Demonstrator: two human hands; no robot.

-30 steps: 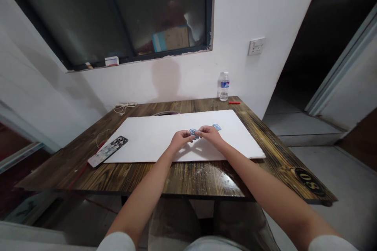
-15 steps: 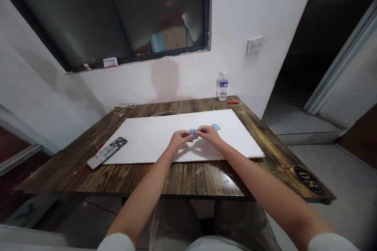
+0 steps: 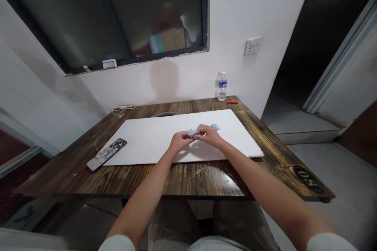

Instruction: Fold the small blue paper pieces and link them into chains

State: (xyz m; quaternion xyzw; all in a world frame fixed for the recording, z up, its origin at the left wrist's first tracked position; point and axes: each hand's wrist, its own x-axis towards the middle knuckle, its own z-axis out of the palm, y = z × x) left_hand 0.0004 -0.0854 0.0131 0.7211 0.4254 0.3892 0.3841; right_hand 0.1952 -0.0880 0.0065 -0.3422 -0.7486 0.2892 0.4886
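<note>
My left hand (image 3: 179,141) and my right hand (image 3: 207,135) meet above the white board (image 3: 141,145), fingertips pinched together. Between them is a small blue-and-white printed piece (image 3: 191,131), mostly hidden by my fingers. Its exact shape cannot be made out. A similar blue-and-white strip (image 3: 215,126) lies flat on the board, just beyond my right hand and apart from it.
The board lies on a dark wooden table (image 3: 188,180). A phone in a patterned case (image 3: 106,154) sits at its left edge. Along the far edge are a water bottle (image 3: 222,86), a red pen (image 3: 232,102) and a white cord (image 3: 123,109).
My fingers have closed further over the small blue piece, so less of it shows. The view has tilted slightly.
</note>
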